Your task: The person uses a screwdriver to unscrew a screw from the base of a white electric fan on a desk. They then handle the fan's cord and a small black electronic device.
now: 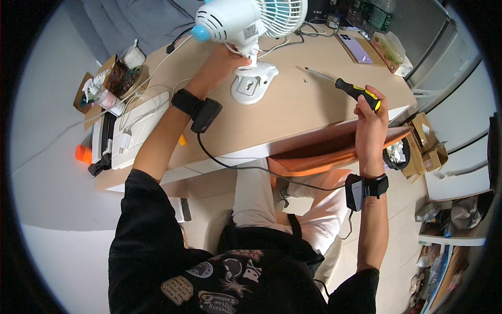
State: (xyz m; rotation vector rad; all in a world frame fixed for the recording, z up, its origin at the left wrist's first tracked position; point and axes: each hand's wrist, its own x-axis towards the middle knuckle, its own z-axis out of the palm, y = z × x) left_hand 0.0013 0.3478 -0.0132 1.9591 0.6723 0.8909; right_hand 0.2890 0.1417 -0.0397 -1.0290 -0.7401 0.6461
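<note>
A small white fan [230, 21] with a light blue knob stands at the far middle of the desk, its rounded white base [254, 86] on the surface. My left hand [226, 64] is closed around the fan's neck, just below the motor housing; the fan hides part of the fingers. At the right, over the desk's front edge, my right hand [372, 112] grips a black and yellow screwdriver [355, 91]. Its thin shaft points away to the left, toward the desk top. A tiny dark piece, perhaps a screw [306, 81], lies near the screwdriver tip.
A purple phone [355, 49] and a tissue pack [391, 52] lie at the far right, near plastic bottles [380, 18]. White cables, a charger [124, 140] and boxes crowd the left side. An orange drawer or chair part [314, 162] sits below the front edge.
</note>
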